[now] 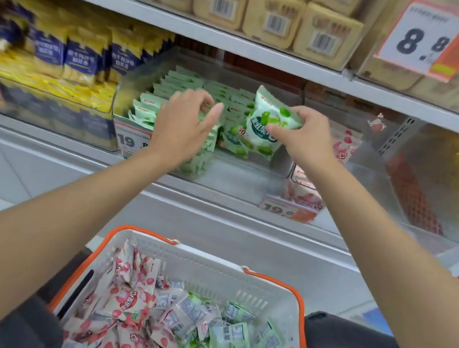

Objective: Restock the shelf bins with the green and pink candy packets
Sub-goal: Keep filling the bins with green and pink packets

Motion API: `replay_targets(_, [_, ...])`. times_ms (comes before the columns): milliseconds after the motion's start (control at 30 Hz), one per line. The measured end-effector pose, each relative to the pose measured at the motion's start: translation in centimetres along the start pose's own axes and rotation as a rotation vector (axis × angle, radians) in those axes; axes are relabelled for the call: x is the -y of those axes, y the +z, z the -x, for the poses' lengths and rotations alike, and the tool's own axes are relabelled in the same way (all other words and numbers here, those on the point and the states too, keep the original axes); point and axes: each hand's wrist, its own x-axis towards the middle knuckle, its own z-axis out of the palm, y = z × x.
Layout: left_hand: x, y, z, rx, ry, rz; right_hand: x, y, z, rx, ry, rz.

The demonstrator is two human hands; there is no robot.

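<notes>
Right hand [301, 138] pinching green packet [268, 121] between thumb and fingers, holding it just above clear bin [239, 178]. Left hand [183, 129] reaching into bin, fingers bending over packet rows [182, 83], thumb sticking out; cannot tell if gripping. Basket [210, 262] below holding pink packets [130, 307] and more green.

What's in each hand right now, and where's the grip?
Right hand pinches a green packet by its right edge. Left hand touches the binned packets; grip unclear.

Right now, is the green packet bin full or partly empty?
Partly empty: packets fill the back and left; the bin floor shows bare at front right.
</notes>
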Motion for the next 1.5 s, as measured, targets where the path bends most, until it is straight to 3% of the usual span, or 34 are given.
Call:
replay_targets(100, [2.2,1.8,-2.1,0.061,-0.043,-0.284,-0.1,3.0,-3.5,0.138,0.125,0.29])
replay_targets(167, [3.3,2.8,-2.4,0.119,-0.078,-0.354,-1.0,5.4,-5.3,0.206,0.206,0.356])
replay_targets(300, [4.3,3.4,-2.1,0.1,-0.067,-0.343,-3.6,9.5,-8.3,0.114,0.336,0.318])
replay_targets(433, [4.2,3.6,-2.1,0.078,-0.045,-0.35,-5.7,12.0,-9.5,0.211,0.461,0.268])
replay_targets(800, [4.1,4.0,-1.9,0.021,-0.011,-0.334,-5.6,12.5,-9.2,0.303,0.277,0.469])
replay_targets(933, [3.7,3.3,-1.8,0.019,-0.002,-0.296,-6.0,11.2,-9.1,0.271,0.33,0.437])
replay_targets(1067, [2.2,2.3,-0.3,-0.089,0.078,-0.269,-5.3,9.6,-7.5,0.153,0.261,0.419])
replay_targets(1167, [0.0,1.5,2.5,-0.114,0.063,-0.092,-3.9,8.3,-4.5,0.011,0.012,0.404])
replay_targets(1267, [-1.2,1.8,6.0,0.067,-0.136,0.113,-2.4,7.0,0.7,-0.063,-0.295,0.234])
replay_targets(1333, [-0.9,2.8,8.5,0.223,-0.303,0.154,-3.6,7.4,4.3,-0.015,-0.395,0.182])
replay_targets(1433, [0.4,4.4,12.5,0.51,-0.459,0.112,-8.6,8.9,10.0,0.147,-0.381,0.276])
replay_targets(1500, [1.6,5.4,15.1,0.737,-0.47,0.046,-13.3,10.1,13.8,0.329,-0.234,0.386])
